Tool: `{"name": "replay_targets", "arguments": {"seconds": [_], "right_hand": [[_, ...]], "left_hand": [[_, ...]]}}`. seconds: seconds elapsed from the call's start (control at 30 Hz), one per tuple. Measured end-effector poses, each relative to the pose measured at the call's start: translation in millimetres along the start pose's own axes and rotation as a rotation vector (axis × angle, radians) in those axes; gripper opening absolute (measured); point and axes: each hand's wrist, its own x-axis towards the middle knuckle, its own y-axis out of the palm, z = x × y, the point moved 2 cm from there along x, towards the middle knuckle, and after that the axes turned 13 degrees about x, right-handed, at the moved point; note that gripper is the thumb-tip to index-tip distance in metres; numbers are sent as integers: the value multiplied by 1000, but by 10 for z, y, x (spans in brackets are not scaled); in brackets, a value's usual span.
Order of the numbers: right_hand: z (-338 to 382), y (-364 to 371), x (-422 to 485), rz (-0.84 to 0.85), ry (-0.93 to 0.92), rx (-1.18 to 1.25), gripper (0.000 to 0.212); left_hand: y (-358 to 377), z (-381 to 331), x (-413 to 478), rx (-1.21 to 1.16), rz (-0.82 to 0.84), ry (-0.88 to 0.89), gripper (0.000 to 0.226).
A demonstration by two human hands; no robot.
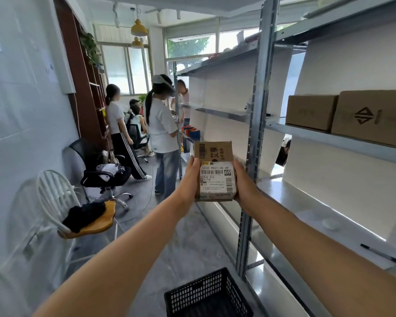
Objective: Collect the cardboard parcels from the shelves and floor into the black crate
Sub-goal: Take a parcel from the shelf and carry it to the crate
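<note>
I hold a small cardboard parcel (215, 170) with a white shipping label out in front of me at arm's length. My left hand (190, 179) grips its left side and my right hand (244, 181) grips its right side. The black crate (206, 294) stands on the floor below my arms, near the bottom edge, and its visible part looks empty. Two larger cardboard boxes (311, 112) (373, 116) sit side by side on the right-hand shelf, at about head height.
Grey metal shelving (254, 124) runs along the right. A wooden-seat chair (89, 220) with dark cloth and a black office chair (105, 172) stand at the left wall. Several people (162, 133) stand further down the aisle. A pen (384, 255) lies on the lower shelf.
</note>
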Motion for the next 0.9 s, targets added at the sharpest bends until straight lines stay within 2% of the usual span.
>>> {"name": "replay_targets", "arguments": {"seconds": [0.2, 0.3, 0.5, 0.9], "right_hand": [[-64, -25, 654, 105, 0, -43, 50], [-46, -67, 1000, 140, -34, -33, 49], [-185, -126, 1577, 213, 59, -18, 54], [-773, 148, 2722, 245, 88, -45, 52]], "left_hand": [[-104, 73, 449, 21, -94, 19, 57], [-84, 81, 674, 21, -154, 43, 53], [-108, 189, 1106, 32, -293, 29, 46], [-791, 834, 2069, 73, -295, -90, 49]]}}
